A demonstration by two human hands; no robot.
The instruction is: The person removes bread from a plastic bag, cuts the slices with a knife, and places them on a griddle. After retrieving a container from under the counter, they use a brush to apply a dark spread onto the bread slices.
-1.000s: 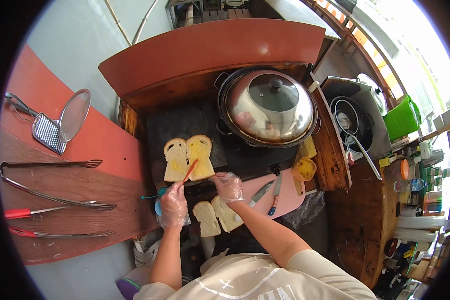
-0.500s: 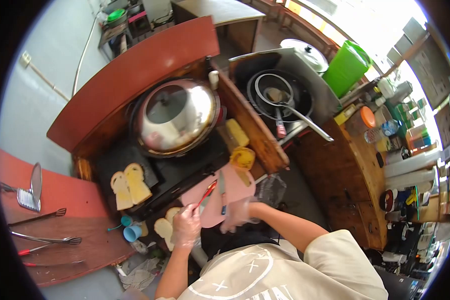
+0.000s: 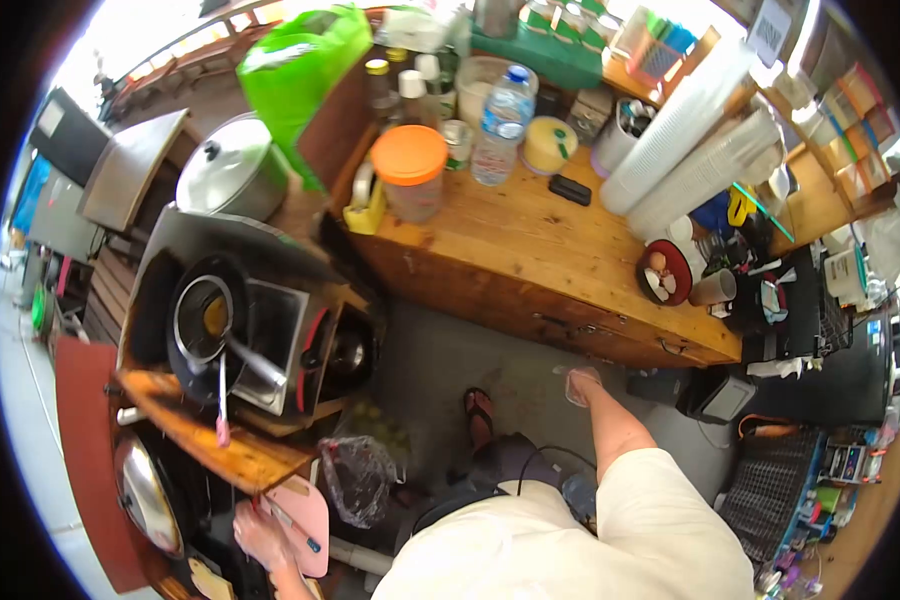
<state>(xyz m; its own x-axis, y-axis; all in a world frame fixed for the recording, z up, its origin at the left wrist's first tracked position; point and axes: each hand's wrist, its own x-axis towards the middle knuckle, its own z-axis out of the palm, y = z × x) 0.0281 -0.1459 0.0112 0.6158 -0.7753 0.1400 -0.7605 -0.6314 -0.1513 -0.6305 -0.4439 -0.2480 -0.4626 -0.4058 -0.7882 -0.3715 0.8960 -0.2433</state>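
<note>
My left hand point(image 3: 260, 535), in a clear plastic glove, is closed over the pink cutting board point(image 3: 315, 510) at the lower left. A slim red utensil point(image 3: 254, 503) pokes out at its fingers; most of it is hidden. Close by on the board lies a knife point(image 3: 295, 527) with a blue handle. My right hand point(image 3: 582, 386), gloved too, reaches out over the floor in front of the wooden counter point(image 3: 530, 240). Its fingers look loosely apart, with nothing visible in them. Bread slices point(image 3: 210, 580) show at the bottom left edge.
A stove with a dark wok point(image 3: 205, 320) and strainer stands at left, a lidded pan point(image 3: 150, 490) below it. The counter carries an orange-lidded jar point(image 3: 410, 170), a water bottle point(image 3: 503, 125), stacked cups point(image 3: 680, 130) and a bowl with eggs point(image 3: 665, 272). A plastic bag point(image 3: 360, 480) hangs beside the board.
My view has turned right from the cooking station toward the counter. My right hand has left the cutting board and stretched out to the right; my left hand stays at the board with the red utensil.
</note>
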